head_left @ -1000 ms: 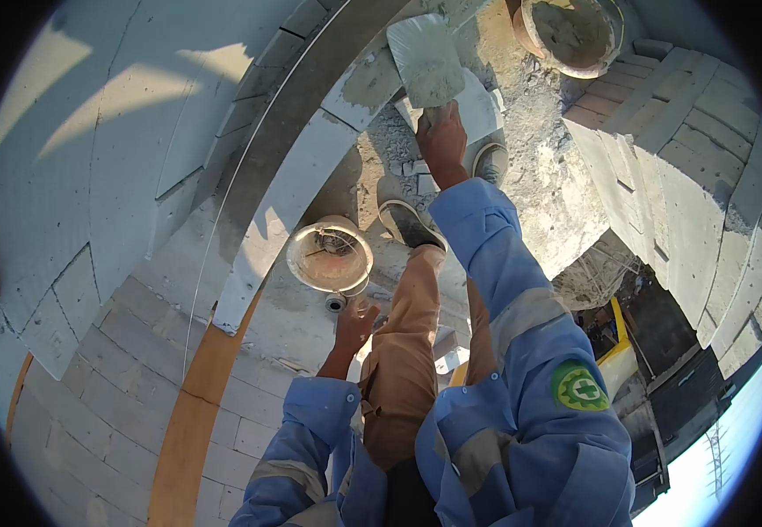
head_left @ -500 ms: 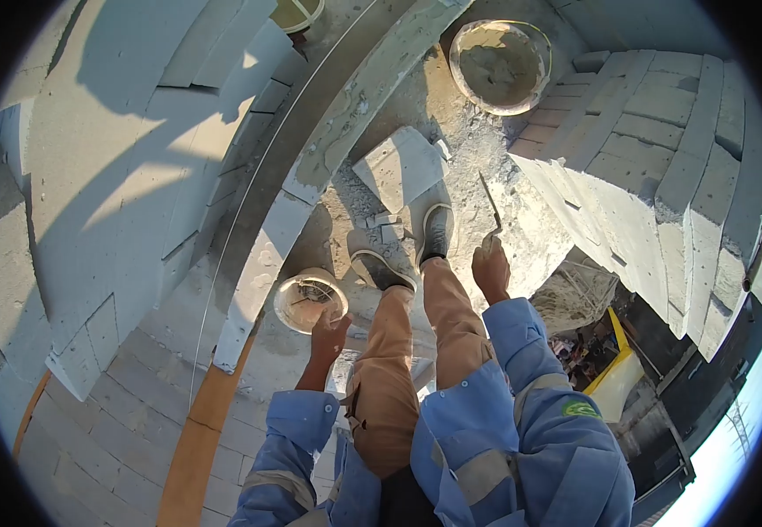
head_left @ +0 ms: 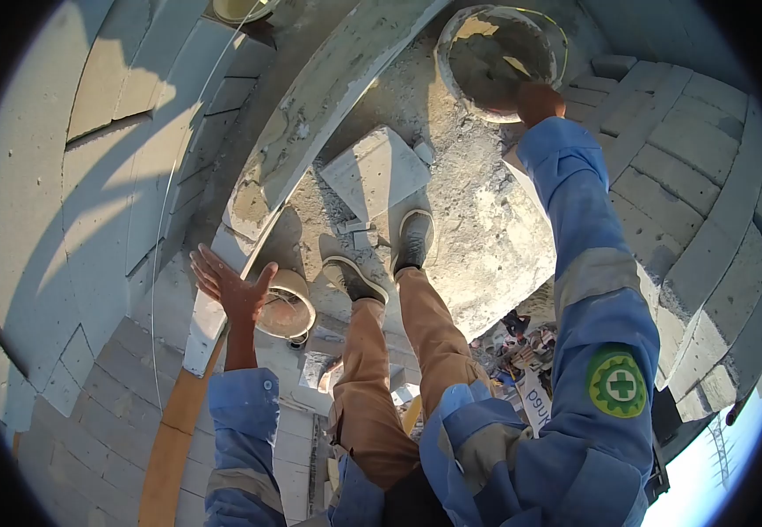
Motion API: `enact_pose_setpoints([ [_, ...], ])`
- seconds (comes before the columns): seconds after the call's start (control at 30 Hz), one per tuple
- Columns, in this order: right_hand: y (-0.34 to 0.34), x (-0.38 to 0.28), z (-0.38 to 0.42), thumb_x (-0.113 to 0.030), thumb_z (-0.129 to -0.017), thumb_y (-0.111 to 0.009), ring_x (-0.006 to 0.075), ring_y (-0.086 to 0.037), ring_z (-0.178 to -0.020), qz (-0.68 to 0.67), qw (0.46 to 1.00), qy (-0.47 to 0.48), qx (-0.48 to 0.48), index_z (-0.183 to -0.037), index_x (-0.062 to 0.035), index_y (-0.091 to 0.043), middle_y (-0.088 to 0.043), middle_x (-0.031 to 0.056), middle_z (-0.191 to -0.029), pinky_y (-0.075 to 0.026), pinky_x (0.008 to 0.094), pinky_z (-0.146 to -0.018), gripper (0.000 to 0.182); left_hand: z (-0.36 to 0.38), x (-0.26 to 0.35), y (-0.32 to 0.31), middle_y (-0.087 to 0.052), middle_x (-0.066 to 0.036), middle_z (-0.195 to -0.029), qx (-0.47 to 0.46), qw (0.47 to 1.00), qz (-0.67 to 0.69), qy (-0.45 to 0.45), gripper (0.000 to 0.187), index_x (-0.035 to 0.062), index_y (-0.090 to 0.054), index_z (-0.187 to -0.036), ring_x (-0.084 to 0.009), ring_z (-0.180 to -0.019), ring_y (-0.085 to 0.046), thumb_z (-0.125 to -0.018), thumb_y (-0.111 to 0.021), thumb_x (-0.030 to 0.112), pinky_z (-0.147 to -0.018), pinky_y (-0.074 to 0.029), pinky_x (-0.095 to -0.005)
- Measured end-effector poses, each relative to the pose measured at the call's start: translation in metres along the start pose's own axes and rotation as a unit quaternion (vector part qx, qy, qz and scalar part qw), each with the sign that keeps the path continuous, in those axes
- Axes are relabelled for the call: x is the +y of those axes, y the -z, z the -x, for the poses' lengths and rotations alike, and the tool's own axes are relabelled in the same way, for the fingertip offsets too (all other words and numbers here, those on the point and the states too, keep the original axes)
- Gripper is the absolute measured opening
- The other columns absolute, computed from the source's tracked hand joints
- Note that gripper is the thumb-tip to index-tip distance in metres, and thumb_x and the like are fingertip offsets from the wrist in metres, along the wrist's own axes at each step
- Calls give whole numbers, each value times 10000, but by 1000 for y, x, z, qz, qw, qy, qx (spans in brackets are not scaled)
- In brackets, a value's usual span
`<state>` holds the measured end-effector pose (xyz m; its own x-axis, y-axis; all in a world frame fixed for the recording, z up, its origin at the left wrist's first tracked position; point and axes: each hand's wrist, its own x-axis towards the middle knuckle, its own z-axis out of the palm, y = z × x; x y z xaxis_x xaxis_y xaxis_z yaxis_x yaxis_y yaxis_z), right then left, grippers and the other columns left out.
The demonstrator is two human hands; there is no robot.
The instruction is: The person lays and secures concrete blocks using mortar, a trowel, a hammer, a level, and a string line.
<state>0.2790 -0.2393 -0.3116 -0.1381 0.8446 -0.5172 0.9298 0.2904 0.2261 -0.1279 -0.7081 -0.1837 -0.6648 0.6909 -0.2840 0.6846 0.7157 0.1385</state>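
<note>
My right hand (head_left: 540,104) reaches over the near rim of a large round bucket (head_left: 444,63) holding grey mortar (head_left: 489,68). Its fingers are closed round the trowel's handle; the blade is mostly hidden at the mortar. Spread fingers show on my left hand (head_left: 233,285), which holds nothing. That hand hovers by the top of a low block wall (head_left: 209,329), beside a smaller bucket (head_left: 307,305). Further along, the wall top carries a layer of mortar (head_left: 297,123).
A loose pale block (head_left: 376,173) lies on the dusty floor before my shoes (head_left: 415,239), with small broken pieces (head_left: 359,230) near it. Stacked blocks (head_left: 671,132) stand on the right. A string (head_left: 170,184) runs along the left, above a wooden board (head_left: 179,430).
My right hand has moved forward with the trowel to the mortar bucket. My left hand has left the small bucket, moved left and forward, and spread its fingers.
</note>
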Motion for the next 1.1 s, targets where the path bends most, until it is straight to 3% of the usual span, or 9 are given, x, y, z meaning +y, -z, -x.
enact_pose_setpoints([
  [0.17, -12, -46, 7, -285, -865, -582, 418, -695, -927, 22, 980, 161, -111, -1007, -35, -739, -712, 220, -1025, -554, 499, -800, 327, 5, -10, -1, -17, -258, -1597, -59, 997, -21, 34, 1394, 59, -2, -1557, -445, -1481, 4, -608, -736, 767, -1143, -40, -661],
  [0.3, -65, -45, -12, -301, -872, -602, 361, -698, -742, -116, 982, 138, 48, -903, -16, -694, -699, 213, -824, -552, 483, -697, 301, -5, -10, 6, 5, -276, -1594, -70, 997, -21, 16, 1405, 59, 8, -1558, -474, -1472, 2, -602, -669, 834, -1130, -37, -674],
  [0.33, -37, -35, 6, -319, -882, -614, 290, -667, -654, -325, 941, 16, -89, -954, -23, -672, -674, 149, -784, -534, 439, -604, 310, -4, -13, 4, 10, -275, -1595, -71, 997, -22, 3, 1410, 59, 11, -1558, -475, -1471, 1, -599, -656, 848, -1130, -37, -673],
  [0.37, -18, -28, 25, -336, -891, -626, 219, -636, -565, -508, 826, -106, -220, -1006, -31, -651, -649, 85, -744, -517, 395, -511, 327, -4, -15, 1, 15, -274, -1596, -72, 997, -22, -8, 1416, 59, 14, -1558, -475, -1471, 0, -596, -643, 863, -1130, -36, -672],
  [0.47, -7, -20, 66, -329, -887, -678, 138, -528, -475, -644, 729, -121, -197, -891, -54, -608, -546, 29, -663, -442, 310, -426, 283, -3, -20, -2, 23, -273, -1598, -64, 997, -24, -19, 1423, 58, 18, -1558, -477, -1470, 1, -592, -621, 884, -1128, -35, -673],
  [0.7, -39, -36, 120, -241, -891, -690, 127, -520, -468, -742, 654, -109, -95, -872, -49, -614, -557, 28, -658, -433, 282, -442, 208, -3, -16, -3, 28, -264, -1600, -62, 998, -27, -12, 1390, 76, 22, -1563, -463, -1475, 8, -611, -706, 780, -1133, -38, -661],
  [0.83, -25, -40, 160, -221, -866, -709, 108, -518, -498, -703, 708, -2, -73, -847, -38, -646, -578, 28, -665, -418, 271, -462, 195, -5, -5, 8, 63, -259, -1599, -104, 994, -21, 29, 1382, 93, 58, -1563, -455, -1478, 37, -602, -838, 521, -1141, -20, -648],
  [0.93, 7, -61, 198, -205, -852, -712, 93, -522, -535, -665, 737, 47, -110, -837, -37, -642, -582, 22, -684, -409, 258, -471, 183, -2, -11, 3, 74, -262, -1599, -86, 996, -11, 17, 1418, 102, 67, -1565, -467, -1473, 54, -571, -815, 596, -1115, 5, -675],
  [1.1, 71, -125, 247, -212, -803, -735, 142, -603, -663, -475, 813, 326, -90, -931, 20, -653, -630, 67, -739, -490, 306, -608, 277, -2, -11, 10, 104, -268, -1599, -100, 994, 41, 9, 1426, 115, 76, -1569, -446, -1480, 122, -548, -834, 519, -1123, 30, -662],
])
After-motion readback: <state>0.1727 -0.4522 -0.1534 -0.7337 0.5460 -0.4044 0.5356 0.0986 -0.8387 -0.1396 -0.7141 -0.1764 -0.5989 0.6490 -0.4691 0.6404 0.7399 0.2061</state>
